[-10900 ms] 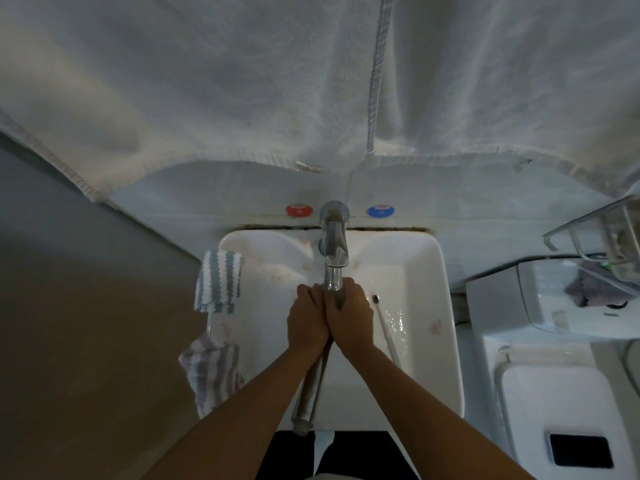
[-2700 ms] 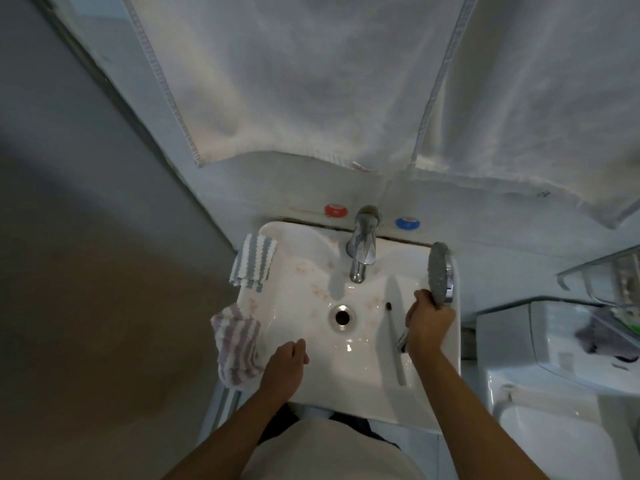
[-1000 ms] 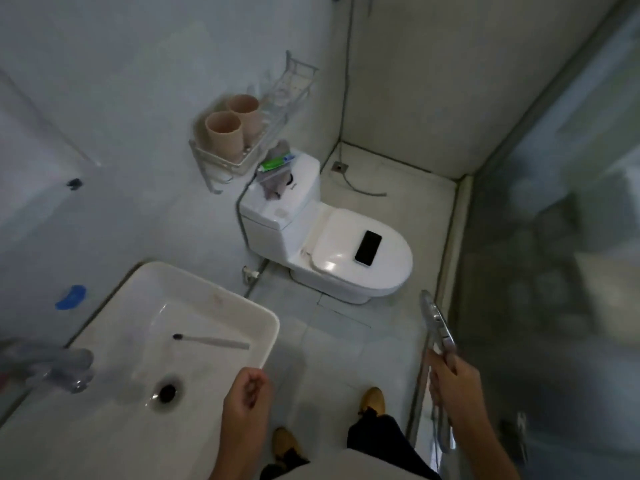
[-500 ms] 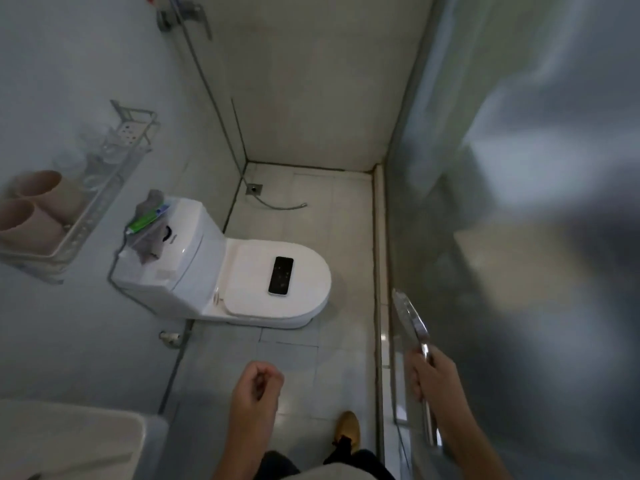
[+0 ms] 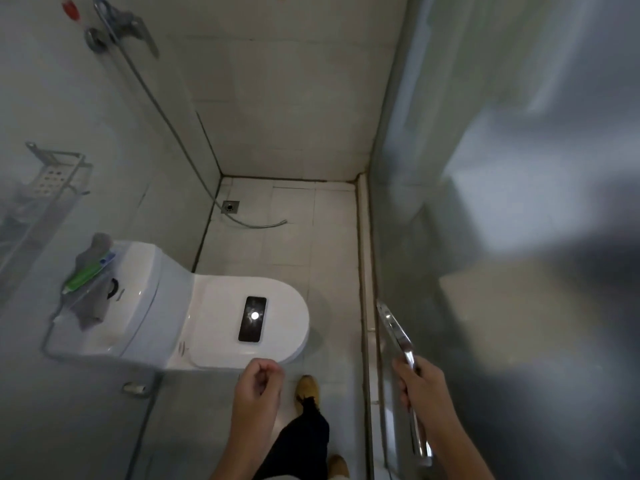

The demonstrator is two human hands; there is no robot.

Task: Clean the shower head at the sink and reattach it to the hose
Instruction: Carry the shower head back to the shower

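My right hand [image 5: 420,386] grips the chrome shower head [image 5: 394,329] by its handle, head end pointing up and away, at the lower right beside the glass partition. My left hand [image 5: 258,386] hangs in front of me with fingers loosely curled and nothing in it. The metal shower hose [image 5: 162,112] runs down the left wall from the mixer valve [image 5: 117,27] to the floor. Its free end [image 5: 273,224] lies on the tiles past the floor drain [image 5: 230,206]. The sink is out of view.
A white toilet [image 5: 211,320] with closed lid stands at left, a dark phone [image 5: 252,318] on the lid, a cloth and green tube on the tank [image 5: 93,271]. A wire shelf [image 5: 52,171] hangs on the left wall. A frosted glass partition [image 5: 485,202] fills the right.
I have turned away from the sink and stepped toward the shower corner. The shower head stays in my right hand; the mixer valve and hose have come into view.
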